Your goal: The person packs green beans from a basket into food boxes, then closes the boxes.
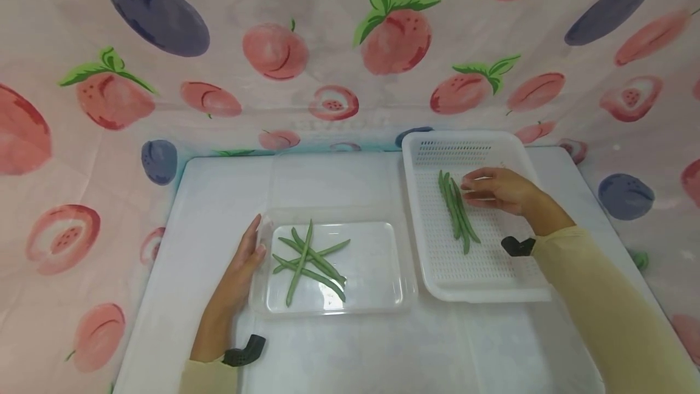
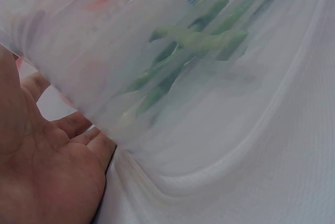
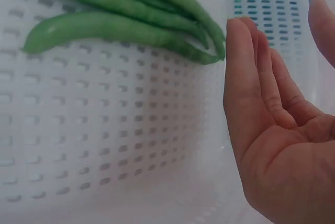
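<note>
In the head view my left hand (image 1: 238, 272) lies along the left wall of a clear plastic container (image 1: 372, 266), fingers and thumb fairly straight. Several green beans (image 1: 299, 262) lie crossed inside it; the left wrist view shows these beans (image 2: 199, 41) through the wall, beside my left palm (image 2: 57, 166). To the right, my right hand (image 1: 500, 190) hovers over a white perforated basket (image 1: 487, 292), holding nothing. Its fingertips are close to a bunch of green beans (image 1: 458, 214) lying side by side. Close up, the right wrist view shows fairly straight fingers (image 3: 242, 62) near the bean ends (image 3: 209, 56).
Container and basket stand side by side on a white table (image 1: 339, 351). Behind and around the table hangs a fruit-print cloth (image 1: 328, 47). Both wrists carry a black strap piece (image 1: 245, 351).
</note>
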A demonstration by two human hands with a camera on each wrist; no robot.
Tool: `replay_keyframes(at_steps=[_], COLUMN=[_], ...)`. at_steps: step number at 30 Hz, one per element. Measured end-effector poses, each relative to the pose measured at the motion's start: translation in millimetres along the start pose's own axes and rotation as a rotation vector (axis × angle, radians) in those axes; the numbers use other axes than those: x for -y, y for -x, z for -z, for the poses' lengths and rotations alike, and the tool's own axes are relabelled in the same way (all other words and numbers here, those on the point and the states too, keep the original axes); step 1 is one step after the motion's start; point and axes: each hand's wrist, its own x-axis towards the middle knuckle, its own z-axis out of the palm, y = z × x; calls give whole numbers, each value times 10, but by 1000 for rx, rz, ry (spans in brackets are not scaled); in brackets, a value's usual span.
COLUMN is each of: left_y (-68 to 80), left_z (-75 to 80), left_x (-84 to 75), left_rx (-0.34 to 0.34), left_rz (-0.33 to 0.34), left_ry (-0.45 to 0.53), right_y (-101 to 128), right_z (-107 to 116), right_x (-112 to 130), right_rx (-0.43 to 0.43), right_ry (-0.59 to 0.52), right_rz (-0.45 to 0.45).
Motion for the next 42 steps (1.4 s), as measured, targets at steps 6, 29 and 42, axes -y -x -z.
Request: replay_keyframes(at_steps=[6,29,42], left_y=[0,6,-4], left_z=[7,16,12], left_x=[11,-5,14], left_rx=[0,5,1], left_rz=[1,0,5], left_ry=[-4,4,7], right_y=[-85,-246,-252], right_z=[57,-75,-267], right_x=[-158,-288,-234], right_rx=[-23,-121,-163], right_ry=[1,163,492], right_rz=[-43,-117,-111])
